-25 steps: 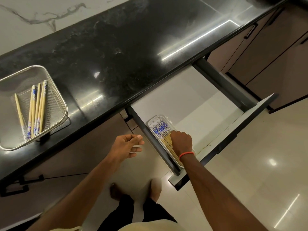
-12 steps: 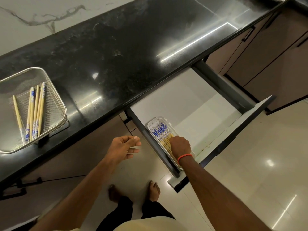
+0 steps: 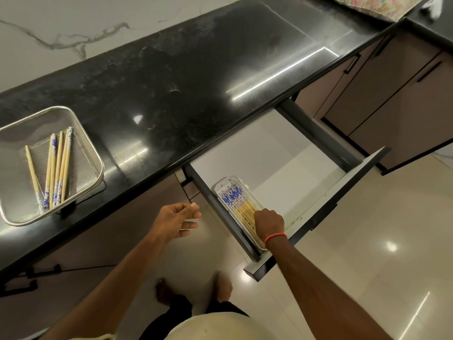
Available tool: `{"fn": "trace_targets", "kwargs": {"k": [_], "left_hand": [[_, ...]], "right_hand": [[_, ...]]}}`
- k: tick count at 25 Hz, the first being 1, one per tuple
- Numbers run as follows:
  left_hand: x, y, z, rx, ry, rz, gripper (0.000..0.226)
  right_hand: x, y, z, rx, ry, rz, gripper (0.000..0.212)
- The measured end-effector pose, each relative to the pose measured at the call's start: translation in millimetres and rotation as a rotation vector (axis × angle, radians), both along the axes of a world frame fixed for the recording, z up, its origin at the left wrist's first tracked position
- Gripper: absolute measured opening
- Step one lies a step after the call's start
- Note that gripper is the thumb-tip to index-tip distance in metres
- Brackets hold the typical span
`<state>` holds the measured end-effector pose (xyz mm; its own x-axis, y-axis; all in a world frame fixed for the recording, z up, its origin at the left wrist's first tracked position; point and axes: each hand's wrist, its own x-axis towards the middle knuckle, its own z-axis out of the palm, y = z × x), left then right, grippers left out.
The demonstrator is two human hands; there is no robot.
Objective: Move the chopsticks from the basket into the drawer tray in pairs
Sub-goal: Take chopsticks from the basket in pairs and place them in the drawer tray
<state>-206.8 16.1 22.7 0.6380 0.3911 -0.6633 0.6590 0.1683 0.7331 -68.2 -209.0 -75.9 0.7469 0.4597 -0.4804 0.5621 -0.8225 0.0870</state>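
Reaching into the open drawer [image 3: 282, 155], the right hand [image 3: 269, 223] rests on chopsticks [image 3: 241, 204] in the tray [image 3: 224, 184], fingers curled under, grip hidden. Left hand [image 3: 176, 220] hangs loosely curled, holding nothing. Five sticks [image 3: 57, 168] lie in the basket [image 3: 95, 155] on the counter [image 3: 183, 94].

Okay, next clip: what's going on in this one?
A person is transferring chopsticks into a white tray in an open drawer. The right hand rests on the chopsticks in the tray. The left hand hangs empty. A few chopsticks remain in the mesh basket.
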Motion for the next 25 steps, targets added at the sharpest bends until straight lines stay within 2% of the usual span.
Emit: {"fn": "trace_targets", "kwargs": {"k": [3,6,8,15,18,25], "left_hand": [[-4.3,5.3,11.2,0.018,-0.038,0.025,0.028],[-9.1,11.7,25.3,0.045,-0.098,0.053,0.026],[-16.8,17.2,36.7,0.061,-0.142,0.089,0.025],[-39.4,50.8,71.0,0.13,-0.234,0.24,0.024],[-51.6,71.5,84.5,0.141,-0.272,0.326,0.024],[-84.6,122.2,92.9,0.124,-0.329,0.447,0.023]], "right_hand": [[-1.3,12.2,31.3,0.146,-0.05,-0.055,0.018],[-1.4,36.0,68.3,0.365,-0.008,-0.149,0.03],[-2.7,54.1,91.6,0.493,0.061,-0.184,0.03],[-6.7,126.3,152.6,0.78,0.154,-0.057,0.026],[-14.9,166.2,175.0,0.845,0.201,0.02,0.019],[-47.9,250.3,198.5,0.897,0.278,0.135,0.021]]}}
